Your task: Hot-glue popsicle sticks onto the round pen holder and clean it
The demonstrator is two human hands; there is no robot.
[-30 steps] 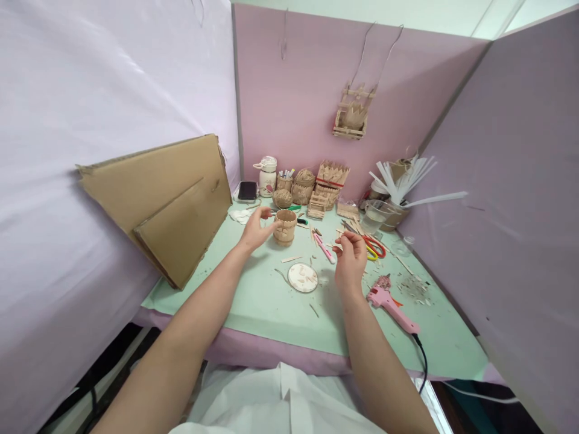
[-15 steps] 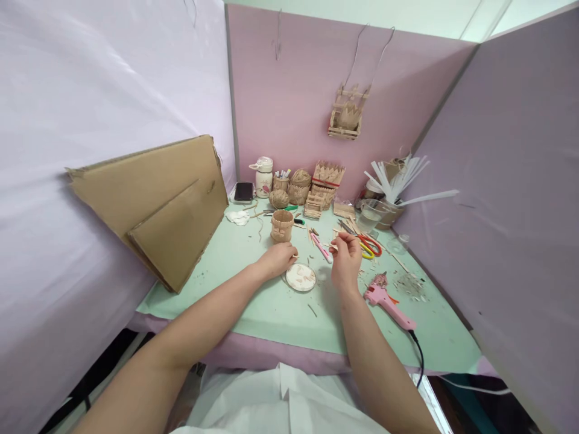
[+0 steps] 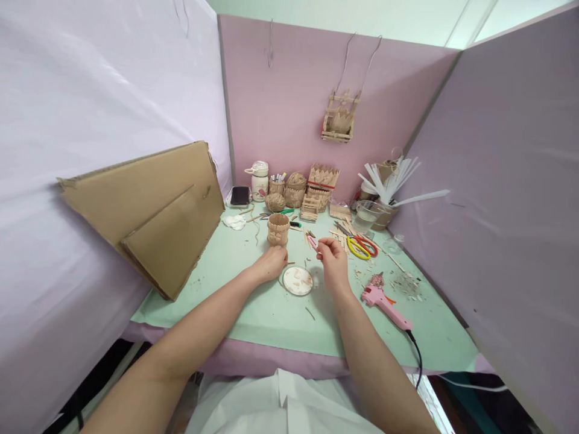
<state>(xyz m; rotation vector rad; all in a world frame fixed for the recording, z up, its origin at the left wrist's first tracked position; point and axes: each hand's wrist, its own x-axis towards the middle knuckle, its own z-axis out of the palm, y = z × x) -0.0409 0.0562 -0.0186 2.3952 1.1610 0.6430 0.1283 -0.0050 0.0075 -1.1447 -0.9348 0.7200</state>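
Since one second ago, the left hand [image 3: 270,264] has come from the side of the cup [image 3: 277,231] to its front, and the right hand [image 3: 332,258] has shifted a little toward the plate [image 3: 297,293]. Through my head camera I see the left hand low over the surface [image 3: 271,316], with the fingers bent and turned inward. One thin stick [image 3: 291,263] lies just beside its fingertips; whether they touch it, I cannot tell. On the right hand, thumb and fingers are drawn together, above the pink cutter [image 3: 312,242], and part of the cutter is hidden by them. I cannot tell whether this hand holds something.

Just behind the left hand, the cup stands upright on the surface. Between both hands, somewhat nearer to me, is the plate with small pale scraps in it. Beyond the right hand I find the scissors [image 3: 354,237], with one yellow and one red handle, and nearer to me the pink glue gun [image 3: 385,304]. Farther back stand the bottle [image 3: 259,182] and the twine ball [image 3: 274,202]. At far left leans the cardboard [image 3: 158,199].
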